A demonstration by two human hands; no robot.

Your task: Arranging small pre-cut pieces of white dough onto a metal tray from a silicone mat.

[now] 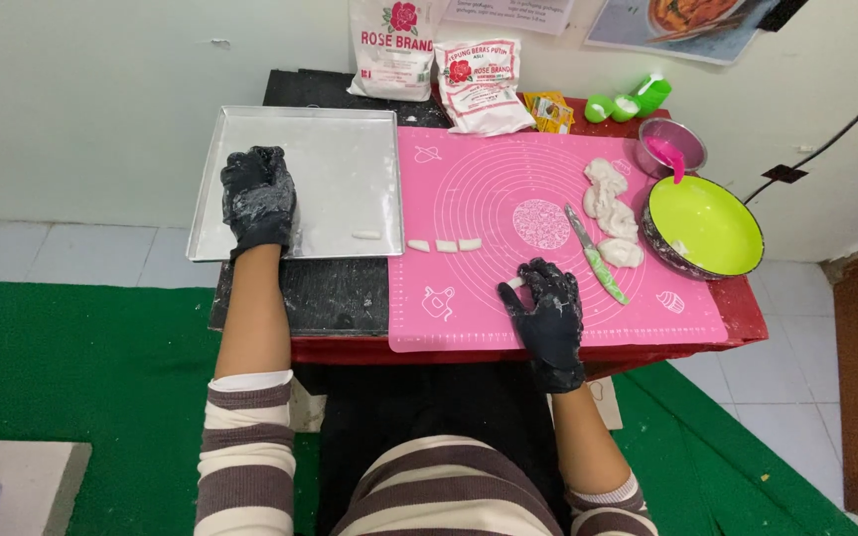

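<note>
My left hand (258, 199), in a black glove dusted with flour, rests on the metal baking tray (350, 149), covering a bit of white dough at its near edge. Another small dough piece (366, 235) lies on the tray to its right. My right hand (546, 313), also gloved in black, presses a small dough piece (514, 283) on the pink silicone mat (469, 318). Three cut dough pieces (445, 245) lie in a row on the mat between my hands. A green-handled knife (596, 256) lies just right of my right hand.
Lumps of white dough (610, 210) sit on the mat's right side. A lime-green bowl (704, 225) and a small metal cup with a pink utensil (671, 149) stand at the right. Two flour bags (484, 84) lean on the wall. Green measuring spoons (630, 102) lie behind.
</note>
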